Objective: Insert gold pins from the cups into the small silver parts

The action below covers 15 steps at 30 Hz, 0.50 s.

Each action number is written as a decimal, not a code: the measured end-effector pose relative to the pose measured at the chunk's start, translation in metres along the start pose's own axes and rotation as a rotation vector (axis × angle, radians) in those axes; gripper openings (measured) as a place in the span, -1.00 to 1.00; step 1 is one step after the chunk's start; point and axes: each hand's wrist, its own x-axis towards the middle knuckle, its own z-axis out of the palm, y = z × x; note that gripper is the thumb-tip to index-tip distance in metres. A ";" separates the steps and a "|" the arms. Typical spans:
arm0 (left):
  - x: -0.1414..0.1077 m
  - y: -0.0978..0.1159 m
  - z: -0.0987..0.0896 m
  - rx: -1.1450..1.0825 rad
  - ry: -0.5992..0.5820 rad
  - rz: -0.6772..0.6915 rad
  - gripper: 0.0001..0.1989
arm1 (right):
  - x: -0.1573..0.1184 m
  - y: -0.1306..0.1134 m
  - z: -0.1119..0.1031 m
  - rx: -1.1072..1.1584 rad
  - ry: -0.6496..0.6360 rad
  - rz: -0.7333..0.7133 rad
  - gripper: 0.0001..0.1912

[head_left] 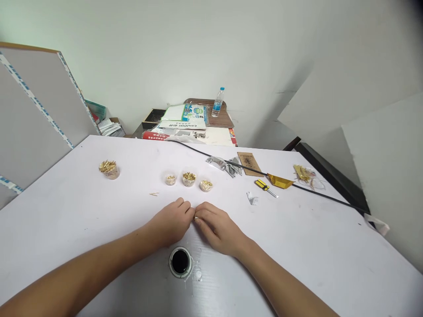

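Observation:
My left hand (178,219) and my right hand (216,226) meet over the middle of the white table, fingertips together. Both are closed in a pinch; whatever lies between the fingers is too small and too covered to name. Just beyond them stand three small clear cups: a left cup (170,180), a middle cup (189,178) and a right cup (205,186), each with small gold-coloured metal pieces. A few thin gold pins (153,194) lie loose to the left. Nearer to me, below my hands, is a round white-rimmed container (180,262) with a black inside.
A fuller cup of gold pins (110,169) stands at left. To the right lie a yellow screwdriver (266,188), a gold foil packet (280,181), silver packets (228,166), brown card (249,163) and a black cable (317,193). A water bottle (218,102) stands behind.

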 end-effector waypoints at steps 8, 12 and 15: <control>-0.005 -0.004 0.005 0.077 0.028 0.024 -0.87 | 0.001 -0.003 0.000 0.057 0.021 0.031 -0.84; -0.005 -0.007 0.008 0.063 0.030 0.046 -0.86 | 0.000 -0.004 0.000 0.051 0.039 0.085 -0.81; -0.006 -0.006 0.010 0.041 0.022 0.047 -0.85 | 0.000 -0.003 0.000 0.068 0.033 0.137 -0.77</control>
